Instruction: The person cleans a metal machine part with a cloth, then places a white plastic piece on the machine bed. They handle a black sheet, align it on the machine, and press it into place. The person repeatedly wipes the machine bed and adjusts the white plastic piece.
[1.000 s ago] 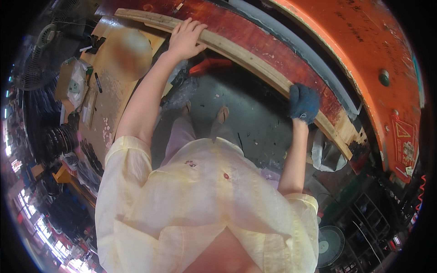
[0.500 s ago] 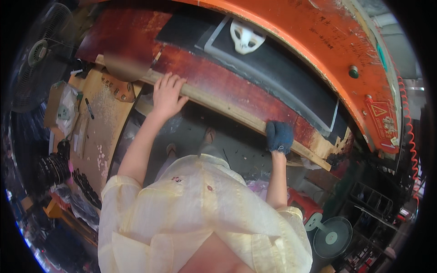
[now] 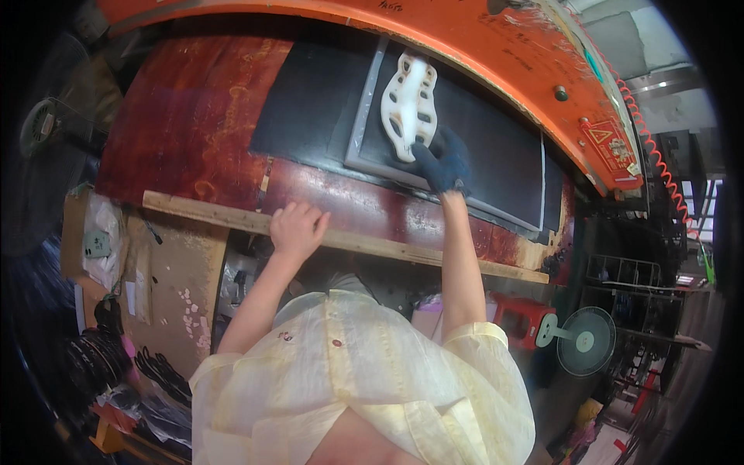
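A white elongated piece with wavy edges and several cut-out holes [image 3: 409, 101] stands out over a dark rectangular pad. Its near end is at the thumb and fingers of my right hand [image 3: 443, 164], which wears a dark blue glove and grips it. Whether the piece touches the pad I cannot tell. The pad, a black slab with a pale rim [image 3: 488, 147], lies on the worn red board [image 3: 194, 116]. My bare left hand [image 3: 296, 230] holds nothing. It rests on the wooden strip [image 3: 387, 248] along the board's near edge, fingers loosely bent and slightly apart.
An orange machine beam [image 3: 465, 62] arches across the far side, above the board. On the left stands a brown worktable [image 3: 182, 263] with pink scraps, next to an open carton [image 3: 76, 225]. A fan [image 3: 587, 341] and a red box [image 3: 518, 319] are at the right.
My right hand has left the wooden strip, reached forward over the pad and taken hold of the white piece. That piece now shows lengthwise. My left hand stays at the strip.
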`<state>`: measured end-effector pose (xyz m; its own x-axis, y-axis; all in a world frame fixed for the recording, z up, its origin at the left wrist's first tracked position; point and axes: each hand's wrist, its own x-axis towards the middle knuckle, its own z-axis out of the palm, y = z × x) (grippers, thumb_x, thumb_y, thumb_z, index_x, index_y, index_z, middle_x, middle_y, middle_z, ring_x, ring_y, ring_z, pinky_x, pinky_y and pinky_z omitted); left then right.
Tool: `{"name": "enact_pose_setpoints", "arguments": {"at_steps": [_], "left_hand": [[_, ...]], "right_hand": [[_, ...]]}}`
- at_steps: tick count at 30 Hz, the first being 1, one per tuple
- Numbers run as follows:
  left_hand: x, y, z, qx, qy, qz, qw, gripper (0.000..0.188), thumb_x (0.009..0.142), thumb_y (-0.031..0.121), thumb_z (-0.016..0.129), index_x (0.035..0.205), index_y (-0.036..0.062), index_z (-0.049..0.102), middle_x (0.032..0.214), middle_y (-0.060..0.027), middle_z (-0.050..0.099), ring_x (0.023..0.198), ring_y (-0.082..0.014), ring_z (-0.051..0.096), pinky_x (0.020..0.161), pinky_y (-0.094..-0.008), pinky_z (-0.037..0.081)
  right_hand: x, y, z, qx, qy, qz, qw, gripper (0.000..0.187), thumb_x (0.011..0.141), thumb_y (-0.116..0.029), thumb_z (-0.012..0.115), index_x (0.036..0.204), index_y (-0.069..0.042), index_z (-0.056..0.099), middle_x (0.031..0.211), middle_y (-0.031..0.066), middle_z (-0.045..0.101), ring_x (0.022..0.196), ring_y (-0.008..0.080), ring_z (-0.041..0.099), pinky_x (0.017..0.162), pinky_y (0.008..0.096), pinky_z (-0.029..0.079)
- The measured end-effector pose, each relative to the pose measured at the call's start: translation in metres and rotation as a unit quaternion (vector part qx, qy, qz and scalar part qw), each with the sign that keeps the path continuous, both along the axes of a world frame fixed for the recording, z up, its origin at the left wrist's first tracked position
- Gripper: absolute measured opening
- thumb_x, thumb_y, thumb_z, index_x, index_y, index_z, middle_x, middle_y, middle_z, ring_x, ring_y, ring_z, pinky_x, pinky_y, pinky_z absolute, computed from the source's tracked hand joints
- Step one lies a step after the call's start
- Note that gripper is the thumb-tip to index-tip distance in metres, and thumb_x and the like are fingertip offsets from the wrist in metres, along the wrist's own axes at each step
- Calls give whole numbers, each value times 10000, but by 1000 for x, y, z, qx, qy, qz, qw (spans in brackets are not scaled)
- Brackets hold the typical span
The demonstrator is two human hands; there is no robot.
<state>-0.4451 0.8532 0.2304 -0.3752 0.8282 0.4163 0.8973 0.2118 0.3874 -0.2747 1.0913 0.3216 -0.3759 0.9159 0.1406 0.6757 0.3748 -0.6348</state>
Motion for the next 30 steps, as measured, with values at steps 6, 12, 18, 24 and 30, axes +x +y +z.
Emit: {"name": "enact_pose_setpoints", "arguments": {"at_steps": [6,12,18,24,30], "left_hand": [[18,-41,0,0,-19,-5,1000,211,769,310,684,629,164,626,676,5,547,676,-202,554,581,-365,402],[26,-58,-2,11,-6,12,1000,221,760,297,689,598,166,614,660,21,543,651,-193,550,575,-364,404],[20,-33,23,36,-125,-17,991,317,741,227,741,1036,144,659,1045,-68,598,978,-243,588,764,-360,463],[24,61,63,92,-16,-229,969,602,707,225,766,1269,153,563,1266,-120,529,1164,-318,504,901,-405,416],[21,95,59,129,-40,-190,973,302,718,175,757,1013,145,700,868,-35,651,945,-216,598,775,-352,448]], "right_hand": [[-65,-5,25,-9,-229,-42,972,968,634,-633,716,1351,-26,480,1302,212,534,1209,330,530,979,411,450],[-89,-13,5,10,-324,-58,944,1101,563,-693,716,1429,-97,389,1488,252,276,1315,382,379,1032,443,384],[-77,-8,7,25,-238,-14,971,1083,569,-642,740,1424,-65,408,1421,264,370,1285,392,431,1034,417,395],[-39,35,4,-166,174,25,970,741,735,-232,728,1380,3,447,1213,162,577,1123,252,560,954,330,456],[-8,70,-3,-301,320,109,892,839,715,-201,734,1409,80,355,1273,209,531,1101,250,556,913,319,466]]}}
